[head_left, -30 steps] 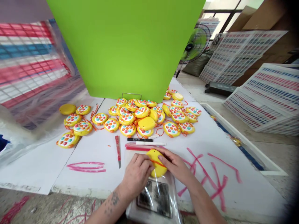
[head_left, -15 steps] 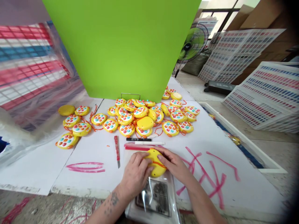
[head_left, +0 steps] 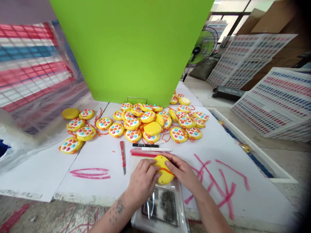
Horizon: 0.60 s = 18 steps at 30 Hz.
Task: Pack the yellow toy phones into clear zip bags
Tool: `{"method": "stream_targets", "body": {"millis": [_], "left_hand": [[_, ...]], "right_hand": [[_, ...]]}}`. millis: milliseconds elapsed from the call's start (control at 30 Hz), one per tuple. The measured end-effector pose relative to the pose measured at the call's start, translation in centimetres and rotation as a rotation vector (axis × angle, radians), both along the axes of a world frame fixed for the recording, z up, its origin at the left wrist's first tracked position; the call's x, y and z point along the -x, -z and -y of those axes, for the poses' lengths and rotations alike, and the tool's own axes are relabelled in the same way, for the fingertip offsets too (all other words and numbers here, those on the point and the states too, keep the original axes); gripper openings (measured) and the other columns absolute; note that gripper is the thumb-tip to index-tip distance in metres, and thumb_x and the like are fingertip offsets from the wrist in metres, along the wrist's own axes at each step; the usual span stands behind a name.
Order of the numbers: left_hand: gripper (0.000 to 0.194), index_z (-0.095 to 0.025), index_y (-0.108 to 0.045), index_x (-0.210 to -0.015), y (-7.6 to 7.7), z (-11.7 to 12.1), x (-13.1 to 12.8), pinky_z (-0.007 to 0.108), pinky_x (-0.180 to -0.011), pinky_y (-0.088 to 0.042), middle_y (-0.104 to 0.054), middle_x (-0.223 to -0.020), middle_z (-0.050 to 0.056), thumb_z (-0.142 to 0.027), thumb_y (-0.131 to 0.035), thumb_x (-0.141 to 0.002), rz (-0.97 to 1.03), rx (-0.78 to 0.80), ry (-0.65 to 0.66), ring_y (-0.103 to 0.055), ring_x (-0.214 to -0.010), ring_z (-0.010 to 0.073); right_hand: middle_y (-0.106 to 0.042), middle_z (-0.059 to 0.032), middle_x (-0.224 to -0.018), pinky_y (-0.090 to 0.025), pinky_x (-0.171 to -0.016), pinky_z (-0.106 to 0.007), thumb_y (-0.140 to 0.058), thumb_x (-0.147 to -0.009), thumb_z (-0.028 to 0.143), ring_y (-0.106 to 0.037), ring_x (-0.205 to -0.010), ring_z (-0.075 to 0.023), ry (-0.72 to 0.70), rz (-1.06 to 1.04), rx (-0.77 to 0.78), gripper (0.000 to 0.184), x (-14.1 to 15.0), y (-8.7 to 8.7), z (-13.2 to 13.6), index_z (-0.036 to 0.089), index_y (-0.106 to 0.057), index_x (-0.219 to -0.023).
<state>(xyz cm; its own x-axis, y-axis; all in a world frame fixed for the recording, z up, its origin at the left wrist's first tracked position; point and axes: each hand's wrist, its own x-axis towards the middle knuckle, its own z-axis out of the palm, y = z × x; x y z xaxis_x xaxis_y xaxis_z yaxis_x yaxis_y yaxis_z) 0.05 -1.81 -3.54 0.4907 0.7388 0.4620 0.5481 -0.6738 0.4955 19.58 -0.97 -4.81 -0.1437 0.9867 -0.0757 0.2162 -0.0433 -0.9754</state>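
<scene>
Between my hands is a yellow plastic toy (head_left: 165,176), its plain back facing up with an orange cord across it. My left hand (head_left: 143,176) grips its left side, fingers curled on the surface. From the right, my right hand (head_left: 181,168) holds the edge with the thumb on top. Beneath the toy lies a clear zip bag (head_left: 181,207) with a pink seal strip and a dark printed rectangle (head_left: 161,207). Just beyond the bag lie a black marker (head_left: 145,145) and a white pen (head_left: 156,149). A red utility knife (head_left: 122,155) with its blade out rests to the left.
Several similar yellow toys with coloured dots (head_left: 132,123) are piled across the table's middle. A large green panel (head_left: 131,48) stands behind them. Pink marks (head_left: 225,191) streak the white table. White crates (head_left: 274,100) and a fan (head_left: 201,48) stand at the right.
Both hands keep their hold on the toy, almost unmoved. The whole view has shifted very slightly.
</scene>
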Motion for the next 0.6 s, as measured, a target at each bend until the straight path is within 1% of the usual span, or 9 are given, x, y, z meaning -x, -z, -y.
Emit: {"method": "stream_targets", "body": {"millis": [333, 600], "left_hand": [[0.01, -0.016, -0.056, -0.097, 0.32, -0.06, 0.07, 0.04, -0.089, -0.051, -0.058, -0.11, 0.01, -0.018, -0.048, -0.092, 0.002, 0.036, 0.012, -0.052, -0.101, 0.0224], [0.009, -0.017, -0.055, -0.096, 0.14, -0.13, 0.01, 0.04, -0.089, -0.05, -0.058, -0.109, 0.009, -0.017, -0.047, -0.092, 0.009, 0.06, 0.013, -0.052, -0.101, 0.0225]], "right_hand": [[-0.061, -0.0071, -0.125, -0.049, -0.093, -0.04, -0.056, -0.084, 0.045, -0.059, -0.108, -0.0242, 0.013, -0.014, 0.023, 0.042, -0.04, 0.36, -0.01, 0.025, -0.059, -0.121], [-0.062, -0.0074, -0.122, -0.049, -0.092, -0.04, -0.057, -0.084, 0.045, -0.06, -0.105, -0.0243, 0.016, -0.015, 0.011, 0.042, -0.03, 0.31, -0.07, 0.024, -0.06, -0.12]]}}
